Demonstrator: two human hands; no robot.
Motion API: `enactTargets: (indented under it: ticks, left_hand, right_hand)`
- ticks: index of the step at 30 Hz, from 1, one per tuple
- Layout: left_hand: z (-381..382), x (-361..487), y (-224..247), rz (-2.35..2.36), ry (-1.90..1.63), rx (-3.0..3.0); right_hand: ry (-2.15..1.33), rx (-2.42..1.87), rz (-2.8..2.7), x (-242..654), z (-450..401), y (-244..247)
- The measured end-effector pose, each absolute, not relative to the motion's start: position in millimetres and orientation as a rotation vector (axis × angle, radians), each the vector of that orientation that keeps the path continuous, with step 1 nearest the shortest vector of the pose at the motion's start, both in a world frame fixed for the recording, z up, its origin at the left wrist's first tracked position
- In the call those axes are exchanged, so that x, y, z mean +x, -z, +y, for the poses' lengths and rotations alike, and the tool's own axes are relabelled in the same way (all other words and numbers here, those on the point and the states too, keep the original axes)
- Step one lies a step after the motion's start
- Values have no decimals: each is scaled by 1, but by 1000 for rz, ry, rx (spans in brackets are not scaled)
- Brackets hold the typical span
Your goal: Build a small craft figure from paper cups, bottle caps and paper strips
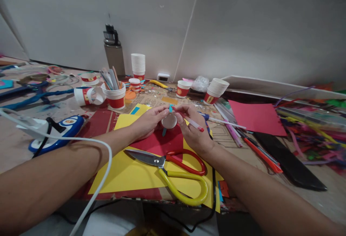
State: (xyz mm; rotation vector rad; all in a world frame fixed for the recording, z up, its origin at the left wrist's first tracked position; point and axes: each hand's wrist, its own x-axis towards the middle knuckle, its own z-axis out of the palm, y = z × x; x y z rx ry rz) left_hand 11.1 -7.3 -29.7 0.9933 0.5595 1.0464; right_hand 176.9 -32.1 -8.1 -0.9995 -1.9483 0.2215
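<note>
My left hand (pixel 149 122) is closed on a small paper cup (pixel 169 121), its pale round face turned toward me. A curled blue paper piece (pixel 171 108) stands at its top edge and a blue strip (pixel 164 132) shows below it. Between the thumb and fingers of my right hand (pixel 195 126) is a red pen (pixel 194 123) with a clear barrel, its front end close to the blue piece. Whether the tip touches the paper, I cannot tell. Scissors (pixel 159 162) with one red and one yellow handle lie under my hands, on yellow paper (pixel 121 173) and red paper (pixel 162 143).
A pen-filled cup (pixel 115 97), stacked cups (pixel 216 91) and a taller cup stack (pixel 138 66) stand farther back. A blue glue gun (pixel 58 133) lies left, with a white cable (pixel 109 160) crossing my left forearm. A red utility knife (pixel 262 153) and red sheet (pixel 256 117) lie right.
</note>
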Motion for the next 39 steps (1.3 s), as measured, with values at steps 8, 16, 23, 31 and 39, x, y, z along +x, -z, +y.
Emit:
enactTargets:
  ticks: [8,16,23,31,39]
  left_hand:
    - [-6,11,31,552,-1049,986]
    - [-7,11,31,554,-1040,1007]
    - [-6,11,32,543,-1024,1004]
    - [-6,10,30,547,-1024,1001]
    - [-6,10,33,558,-1031,1028]
  right_hand:
    - [-219,-997,-1944,177,-32,9]
    - [-169,-951,-1952,177,-30,10]
    - [-154,-954,-1955,177,-30,10]
    - [-133,-957,-1960,178,-30,11]
    - [-152,-967,-1955,177,-31,10]
